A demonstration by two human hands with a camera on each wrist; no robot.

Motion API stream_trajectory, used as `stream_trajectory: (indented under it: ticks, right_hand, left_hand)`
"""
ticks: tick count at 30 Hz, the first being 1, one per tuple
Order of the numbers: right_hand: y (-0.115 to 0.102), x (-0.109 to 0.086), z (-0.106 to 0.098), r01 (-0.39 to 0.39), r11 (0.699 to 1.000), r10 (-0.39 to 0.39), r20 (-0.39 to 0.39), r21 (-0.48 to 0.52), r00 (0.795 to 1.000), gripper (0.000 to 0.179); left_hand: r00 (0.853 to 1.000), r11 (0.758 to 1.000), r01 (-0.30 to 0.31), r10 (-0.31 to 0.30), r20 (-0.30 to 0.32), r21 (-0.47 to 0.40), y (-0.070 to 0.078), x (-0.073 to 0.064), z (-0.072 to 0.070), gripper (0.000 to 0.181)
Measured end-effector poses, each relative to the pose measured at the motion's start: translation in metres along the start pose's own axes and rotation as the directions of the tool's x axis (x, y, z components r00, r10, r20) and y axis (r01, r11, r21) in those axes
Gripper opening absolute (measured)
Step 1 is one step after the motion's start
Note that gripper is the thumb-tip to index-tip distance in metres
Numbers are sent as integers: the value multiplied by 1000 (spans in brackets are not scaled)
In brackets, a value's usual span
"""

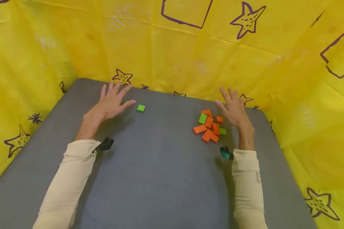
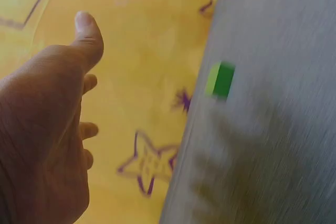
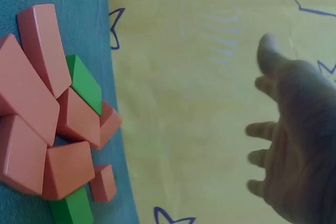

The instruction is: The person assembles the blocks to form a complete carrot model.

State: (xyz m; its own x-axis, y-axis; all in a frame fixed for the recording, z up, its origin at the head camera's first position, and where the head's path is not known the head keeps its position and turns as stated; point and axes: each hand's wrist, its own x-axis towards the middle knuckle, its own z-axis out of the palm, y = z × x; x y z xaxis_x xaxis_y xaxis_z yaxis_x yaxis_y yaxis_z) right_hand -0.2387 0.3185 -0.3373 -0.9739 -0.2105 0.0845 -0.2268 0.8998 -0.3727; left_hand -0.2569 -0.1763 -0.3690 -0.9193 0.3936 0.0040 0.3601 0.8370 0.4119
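Note:
My left hand (image 1: 110, 103) hovers over the far left of the grey table, fingers spread, holding nothing. Just right of its thumb lies a single green block (image 1: 141, 108), also visible in the left wrist view as a small green block (image 2: 220, 81) apart from the hand. On the far right, my right hand (image 1: 234, 109) is held out with spread fingers and nothing in it. Beside it sits a cluster of orange blocks (image 1: 199, 129) with a green block (image 1: 202, 118) among them and another green block (image 1: 223, 131) at its right edge. The right wrist view shows the orange blocks (image 3: 42, 51) close up.
A yellow cloth (image 1: 172, 47) with purple star drawings rises behind and along both sides of the grey table (image 1: 160, 178). Dark wrist devices (image 1: 104, 144) sit at the cuffs of both beige sleeves (image 1: 247, 187).

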Motion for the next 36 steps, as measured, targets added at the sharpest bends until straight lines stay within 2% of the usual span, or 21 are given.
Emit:
stream_trajectory:
  ticks: [4,6,9,11,13,15,16,19,21,24,26,28,30,33,34,36]
  right_hand:
    - [-7,-8,-1,20,998,-17,55,-55,998,71]
    - [-11,-16,0,44,993,-34,95,-107,995,65]
    - [-19,-30,6,92,984,-64,174,-154,983,54]
    - [-25,-40,14,137,975,-96,222,-175,970,47]
    - [-29,-48,25,165,969,-114,264,-181,958,45]
    - [-34,-55,37,185,964,-123,295,-192,948,45]
    - [-36,-58,43,193,961,-126,308,-197,943,45]
    - [-41,-65,57,196,959,-119,337,-203,934,45]
    - [-42,-70,61,195,963,-123,344,-184,931,42]
    - [-41,-78,59,215,965,-156,332,-149,930,41]
    - [-40,-81,56,217,968,-169,312,-125,935,47]
    - [-38,-83,53,233,963,-186,292,-134,938,58]
    - [-36,-83,54,248,957,-197,286,-153,938,66]
    - [-32,-83,60,262,949,-207,282,-174,937,65]
    - [-31,-84,62,264,947,-209,278,-181,938,62]
    - [-29,-84,65,257,949,-204,267,-181,942,55]
  left_hand:
    - [995,995,-99,100,24,-25,33,9,17,77]
    - [982,982,-183,184,37,-38,56,15,31,72]
    - [943,946,-318,322,86,-55,94,25,58,61]
    - [905,916,-395,400,146,-65,118,33,78,54]
    - [873,894,-443,446,197,-63,140,40,98,50]
    - [858,887,-460,457,233,-45,156,47,115,50]
    - [859,888,-460,451,243,-25,163,50,123,50]
    - [869,897,-440,415,270,36,174,53,139,51]
    - [864,892,-448,414,287,59,178,52,143,44]
    - [849,880,-473,441,292,49,182,48,140,31]
    - [838,868,-496,466,284,38,185,46,135,29]
    - [825,861,-509,478,302,28,187,46,130,43]
    - [805,855,-518,483,344,11,190,48,128,58]
    - [772,842,-540,504,388,-21,192,51,130,73]
    - [765,836,-548,516,385,-32,192,52,132,76]
    - [760,816,-578,550,348,-27,193,54,135,70]
